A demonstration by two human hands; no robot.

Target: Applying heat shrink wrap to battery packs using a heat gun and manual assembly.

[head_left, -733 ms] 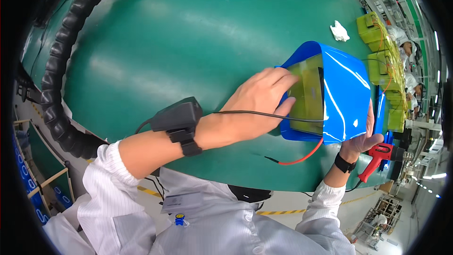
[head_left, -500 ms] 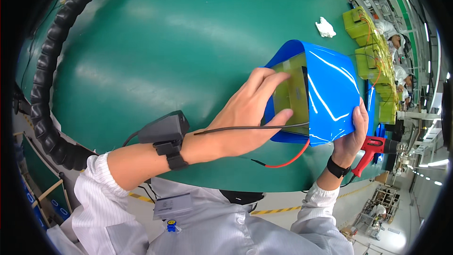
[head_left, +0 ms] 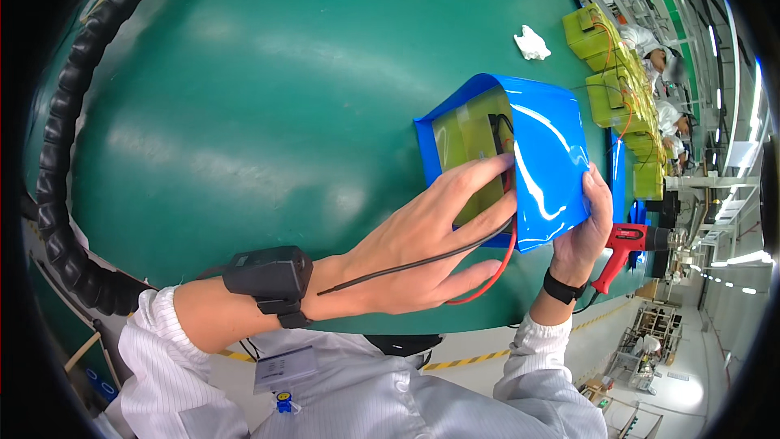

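Note:
A shiny blue plastic sleeve (head_left: 546,158) stands around a yellow-green battery pack (head_left: 471,134) at the right of the table. The pack shows through the sleeve's open left end. My left hand (head_left: 410,236) is at that end, fingers apart, with the fingertips at the sleeve's edge near the wires. Across the back of this hand lies a black wire (head_left: 398,262); a red wire (head_left: 505,267) curves down past the fingers to the thumb. My right hand (head_left: 589,223) grips the right end of the sleeve, its thumb on the outer face. Its other fingers are largely hidden.
A red heat gun (head_left: 621,252) lies right of my right hand. Several yellow-green packs (head_left: 609,97) line the table's right side. A crumpled white piece (head_left: 532,43) lies farther off. A black ribbed hose (head_left: 61,162) runs along the left. Other people work at the far right.
The sleeve and pack have tilted and shifted slightly left. My left hand has come off the pack's face and moved down to the sleeve's edge by the wires. The right hand keeps its grip.

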